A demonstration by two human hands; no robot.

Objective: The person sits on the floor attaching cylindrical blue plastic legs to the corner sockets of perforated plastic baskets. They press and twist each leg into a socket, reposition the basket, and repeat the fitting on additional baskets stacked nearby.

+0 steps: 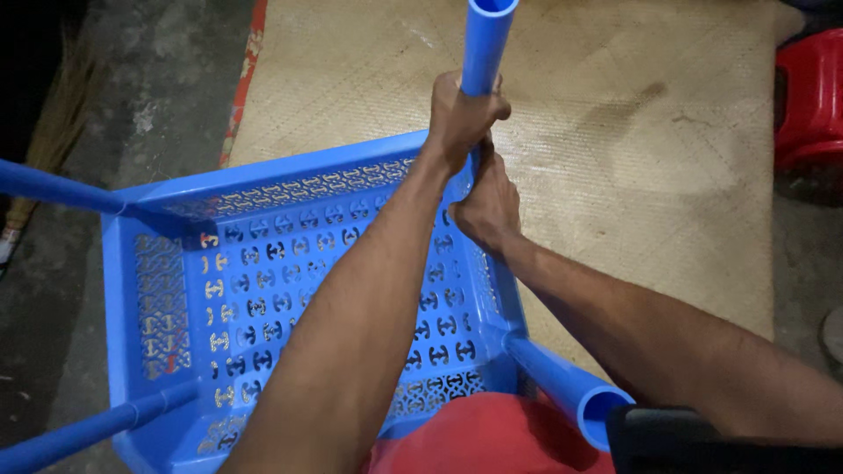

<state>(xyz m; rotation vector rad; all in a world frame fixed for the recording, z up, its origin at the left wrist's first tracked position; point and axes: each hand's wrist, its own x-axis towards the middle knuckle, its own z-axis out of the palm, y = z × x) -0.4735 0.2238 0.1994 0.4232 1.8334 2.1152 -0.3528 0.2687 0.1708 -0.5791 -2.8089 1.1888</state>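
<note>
A blue perforated plastic shelf tray [167,298] lies on a woven mat, with blue plastic tubes standing out of its corners. My left hand [465,114] is wrapped around the far-corner tube [487,39], which rises toward the camera. Just below it, my right hand [487,211] grips the base of the same tube where it meets the tray's corner. My left forearm crosses over the middle of the tray. Another tube [571,391] sticks up from the near right corner, its open end facing me.
Two more blue tubes [53,189] [88,430] jut out on the left. The tan woven mat [632,132] covers grey concrete floor [167,79]. A red plastic stool [812,96] stands at the right edge, a red object [474,439] lies below the tray, and a broom [53,123] is far left.
</note>
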